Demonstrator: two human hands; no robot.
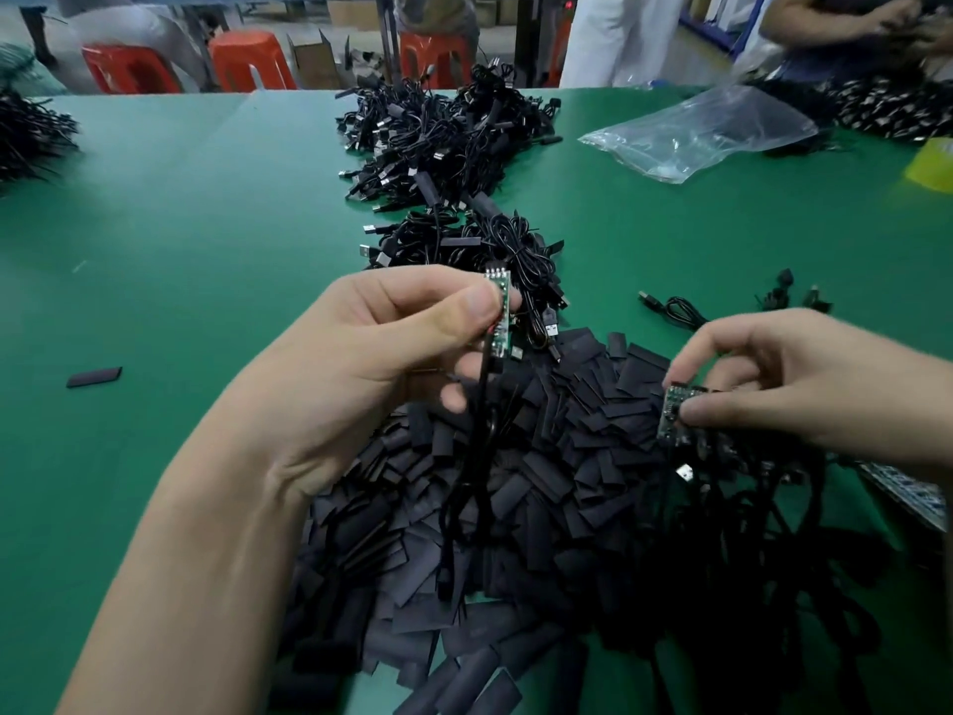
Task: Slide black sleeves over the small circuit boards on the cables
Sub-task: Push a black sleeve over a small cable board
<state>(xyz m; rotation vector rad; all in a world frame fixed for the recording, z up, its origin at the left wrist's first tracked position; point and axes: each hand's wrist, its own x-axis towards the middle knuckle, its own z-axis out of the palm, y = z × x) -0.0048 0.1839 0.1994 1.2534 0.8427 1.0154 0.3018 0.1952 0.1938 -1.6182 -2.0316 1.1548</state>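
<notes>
The left hand (392, 353) is raised over the green table (206, 224), its thumb and forefinger pinching a small circuit board (499, 314) by its long edge; the other fingers (454, 399) curl loosely below. The board stands upright and bare, with no sleeve on it, and its thin black cable (482, 436) hangs straight down from the lower end into the heap beneath. That heap is a broad pile of flat black sleeves (567, 467), spread from the middle of the table down towards the near edge. The right hand (773, 384) reaches in low at the pile's right side and pinches a second circuit board (673, 423) between thumb and fingertips, just above a tangle of loose cables (748, 539) that lies against the sleeves. The two boards are well apart — one held high, the other close to the table. One stray sleeve (94, 377) lies alone far to the left. Beyond the left hand a long mound of bundled cables (448, 141) with USB plugs runs towards the far edge. A crumpled clear plastic bag (701, 131) sits to its right, and another dark cable pile (31, 131) shows at the left edge. Red stools (247, 59) stand behind the table, and another person's arm (845, 23) works at the far right corner.
</notes>
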